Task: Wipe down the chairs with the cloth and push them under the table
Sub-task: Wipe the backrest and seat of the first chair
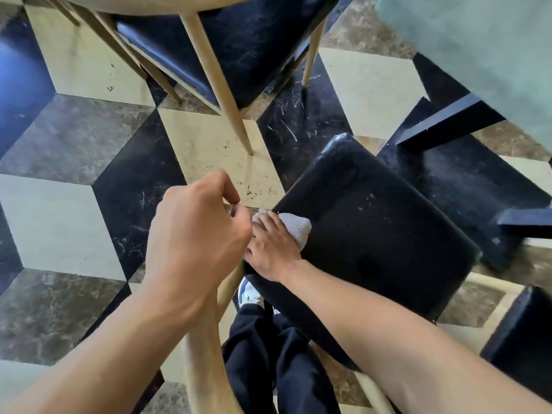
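L grip (pixel 197 225) is curled round the pale wooden backrest rail (pixel 206 333) of the near chair, prob. to steady the frame so the seat doesn't skid on the tiled floor (pixel 68 222) while it's wiped. R grip (pixel 273 249), just right of the L one and almost touching it, lies w/ fingers fairly straight, pressing the grey cloth (pixel 294 227) flat onto the rear-left corner of the black chair seat (pixel 376 231); cloth pokes out ahead of the fingertips, bunched, so the palm gives pressure and the wad does the rubbing. Seat shows pale specks and scuffs further fwd-right of the R grip, so I'd judge wiping is at an early stage on this chair, most of the pad not yet covered. Chair sits angled, its front pointing away from both grips toward the green-topped bench (pixel 484 55) at upper right, whose dark legs stand well beyond the seat; the chair isn't tucked under yet. A second chair (pixel 239 46), also black seat and light legs, stands ahead of the L grip, part-way under another pale edge at top; can't tell if it's been cleaned. Person's dark trousers and a shoe (pixel 249 294) show below the grips, close behind the seat, a stance that suits leaning over it.
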Tool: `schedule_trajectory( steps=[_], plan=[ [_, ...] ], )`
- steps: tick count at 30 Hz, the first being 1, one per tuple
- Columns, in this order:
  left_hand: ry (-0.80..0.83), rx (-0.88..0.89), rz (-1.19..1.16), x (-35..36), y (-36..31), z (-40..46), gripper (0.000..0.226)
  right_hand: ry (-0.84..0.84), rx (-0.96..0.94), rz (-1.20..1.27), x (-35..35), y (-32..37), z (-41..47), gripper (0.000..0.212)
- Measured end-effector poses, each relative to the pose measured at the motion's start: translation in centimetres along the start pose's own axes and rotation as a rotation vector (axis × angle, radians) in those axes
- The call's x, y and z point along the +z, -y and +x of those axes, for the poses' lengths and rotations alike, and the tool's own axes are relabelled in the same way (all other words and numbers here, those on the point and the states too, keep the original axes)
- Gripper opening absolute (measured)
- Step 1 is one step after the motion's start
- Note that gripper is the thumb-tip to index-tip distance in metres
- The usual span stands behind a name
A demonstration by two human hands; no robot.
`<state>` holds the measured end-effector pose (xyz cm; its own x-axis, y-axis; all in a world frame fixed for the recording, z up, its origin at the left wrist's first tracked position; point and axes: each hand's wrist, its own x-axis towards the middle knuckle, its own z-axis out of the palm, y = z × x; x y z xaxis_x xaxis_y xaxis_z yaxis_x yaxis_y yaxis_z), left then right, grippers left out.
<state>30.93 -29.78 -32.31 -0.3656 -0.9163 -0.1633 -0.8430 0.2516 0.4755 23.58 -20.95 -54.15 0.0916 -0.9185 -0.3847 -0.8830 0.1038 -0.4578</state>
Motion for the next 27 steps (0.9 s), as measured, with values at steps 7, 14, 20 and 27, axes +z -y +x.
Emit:
schedule_trajectory(
  steps=[7,14,20,27],
  plan=[
    [0.028,-0.02,0.024,0.1,-0.1,0.0,0.006,-0.061,-0.336,-0.199,2.0,-2.2,0.1,0.033],
    [0.064,-0.009,0.036,-0.4,-0.4,-0.1,0.013,-0.056,0.053,-0.422,-5.6,-11.7,3.3,0.073],
    [0.137,-0.021,0.044,0.0,0.0,0.3,0.014,-0.205,0.451,-0.232,-10.5,-19.2,7.2,0.051],
    [0.28,-0.101,0.057,0.2,-0.2,0.7,0.01,-0.348,0.885,0.237,-12.0,-21.6,6.2,0.051]
  ],
)
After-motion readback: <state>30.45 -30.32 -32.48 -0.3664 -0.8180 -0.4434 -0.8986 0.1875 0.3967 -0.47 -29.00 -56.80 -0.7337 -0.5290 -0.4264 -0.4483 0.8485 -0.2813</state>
